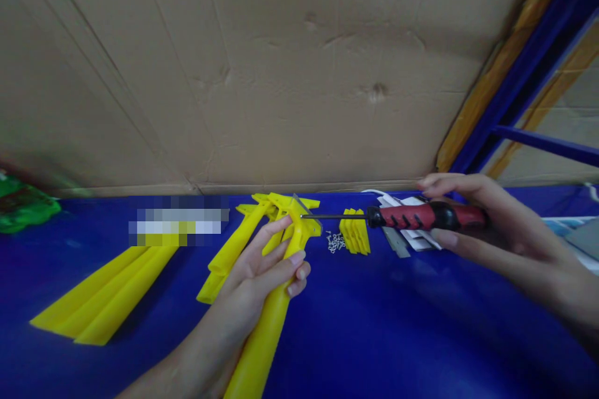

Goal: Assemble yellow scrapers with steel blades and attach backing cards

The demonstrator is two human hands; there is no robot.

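My left hand (pixel 255 277) is wrapped around the long handle of a yellow scraper (pixel 266 340), its head tilted up and away from me. A clear or thin metal edge shows at that head. In my right hand (pixel 519 243) is a red and black screwdriver (pixel 412 217), held level between thumb and fingers. Its thin shaft points left, and the tip meets the scraper's head, apparently at a screw. Behind my left hand lie more yellow scraper bodies (pixel 234 243). A small pile of screws (pixel 334 242) rests beside several small yellow plates (pixel 355 232).
Metal blades and white paper pieces (pixel 412 234) lie under the screwdriver. Several yellow scrapers (pixel 116 293) are grouped at left, their heads blurred out. A green plastic bag (pixel 25 202) sits far left. Cardboard (pixel 281 75) stands behind the blue table (pixel 374 330); a blue frame (pixel 519 68) rises at right.
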